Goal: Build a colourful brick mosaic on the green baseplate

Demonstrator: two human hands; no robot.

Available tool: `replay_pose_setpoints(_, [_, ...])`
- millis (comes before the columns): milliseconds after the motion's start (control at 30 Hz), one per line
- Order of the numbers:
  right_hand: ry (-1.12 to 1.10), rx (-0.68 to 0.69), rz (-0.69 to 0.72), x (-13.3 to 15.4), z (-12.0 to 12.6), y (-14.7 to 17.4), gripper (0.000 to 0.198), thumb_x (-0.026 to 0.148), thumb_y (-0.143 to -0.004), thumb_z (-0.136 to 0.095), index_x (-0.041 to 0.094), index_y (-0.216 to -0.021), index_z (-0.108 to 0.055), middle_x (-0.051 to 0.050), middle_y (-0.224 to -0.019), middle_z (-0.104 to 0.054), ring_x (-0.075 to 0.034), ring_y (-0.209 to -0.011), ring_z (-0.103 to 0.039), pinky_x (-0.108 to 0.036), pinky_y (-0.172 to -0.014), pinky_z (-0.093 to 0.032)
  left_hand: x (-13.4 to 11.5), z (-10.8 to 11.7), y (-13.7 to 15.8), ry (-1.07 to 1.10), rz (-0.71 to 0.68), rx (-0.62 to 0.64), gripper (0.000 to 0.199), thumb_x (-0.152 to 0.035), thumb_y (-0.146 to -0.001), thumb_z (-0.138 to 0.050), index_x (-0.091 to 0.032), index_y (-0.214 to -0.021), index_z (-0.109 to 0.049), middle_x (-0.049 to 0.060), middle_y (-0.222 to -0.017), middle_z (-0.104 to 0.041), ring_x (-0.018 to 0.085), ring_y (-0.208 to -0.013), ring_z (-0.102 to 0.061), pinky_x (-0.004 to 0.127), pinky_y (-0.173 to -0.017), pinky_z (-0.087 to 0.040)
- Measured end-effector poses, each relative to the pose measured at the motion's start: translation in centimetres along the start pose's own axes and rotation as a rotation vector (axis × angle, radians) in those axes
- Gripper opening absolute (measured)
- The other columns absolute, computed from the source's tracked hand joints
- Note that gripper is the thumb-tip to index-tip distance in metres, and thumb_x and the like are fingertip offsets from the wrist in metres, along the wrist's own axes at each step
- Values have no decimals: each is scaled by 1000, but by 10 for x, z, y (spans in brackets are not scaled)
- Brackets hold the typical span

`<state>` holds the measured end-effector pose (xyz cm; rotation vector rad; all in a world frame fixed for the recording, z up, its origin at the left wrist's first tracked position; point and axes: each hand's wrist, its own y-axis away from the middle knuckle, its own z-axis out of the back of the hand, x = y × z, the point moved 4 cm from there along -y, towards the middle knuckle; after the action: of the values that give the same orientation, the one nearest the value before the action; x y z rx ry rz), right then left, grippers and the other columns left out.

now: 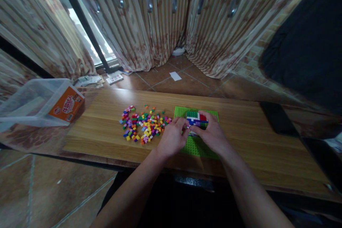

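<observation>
A green studded baseplate [196,148] lies on the wooden board, and a block built of green, white, red, blue and purple toy bricks [196,115] stands on it. My right hand [212,131] is curled round the right side of that block, its thumb along the near face and fingers at the far right corner. At the block's near left corner my left hand [175,135] is closed in a pinch. Between its fingertips shows a tiny pale pinkish brick [188,127], partly hidden by the fingers.
Loose small bricks [146,126] in many colours are spread left of the baseplate on the wooden board [98,128]. A clear plastic tub [34,103] with an orange label stands at the far left. A dark flat object [279,117] lies at the right. Curtains hang behind.
</observation>
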<state>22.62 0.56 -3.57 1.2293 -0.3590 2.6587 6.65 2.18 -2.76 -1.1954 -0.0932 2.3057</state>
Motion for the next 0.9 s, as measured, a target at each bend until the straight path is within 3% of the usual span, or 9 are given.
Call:
replay_pose_setpoints(167, [-80, 4, 7, -4, 4, 1, 60, 51, -71, -73, 23, -123, -64, -14, -123, -63, -34, -117, -58, -53, -103, -42, 5, 19, -3, -42, -24, 25, 10, -13, -85, -56, -20, -92, -60, 4, -90, -67, 16, -81, -64, 29, -76, -52])
replay_pose_setpoints(267, [-157, -4, -34, -9, 11, -2, 52, 54, -75, -70, 24, -118, -68, -12, -118, -67, -31, -110, -62, -51, -98, -46, 20, 44, -7, -168, 34, -10, 20, -4, -81, -51, -19, -87, -63, 4, -86, -69, 17, -81, -64, 29, -76, -51])
replay_pose_setpoints(400, [-245, -40, -123, -15, 20, -6, 49, 52, -77, -68, 21, -115, -71, -13, -113, -70, -30, -101, -66, -48, -90, -51, 40, 63, -8, -351, 90, 55, 25, -4, -80, -52, -19, -90, -70, 5, -94, -72, 21, -90, -66, 34, -83, -52])
replay_pose_setpoints(667, [-244, -75, -132, -12, 19, -7, 43, 51, -76, -69, 20, -106, -74, -12, -103, -73, -29, -95, -68, -46, -85, -53, 34, 50, -4, -495, -5, 160, 25, -10, -84, -55, -21, -97, -72, 7, -99, -70, 24, -102, -62, 40, -96, -49])
replay_pose_setpoints(900, [-234, -108, -141, -10, 21, -6, 40, 49, -75, -70, 19, -102, -76, -13, -103, -73, -28, -93, -68, -46, -85, -53, 29, 33, -8, -626, -1, 190, 21, -16, -89, -51, -18, -94, -72, 10, -101, -67, 25, -101, -58, 41, -93, -49])
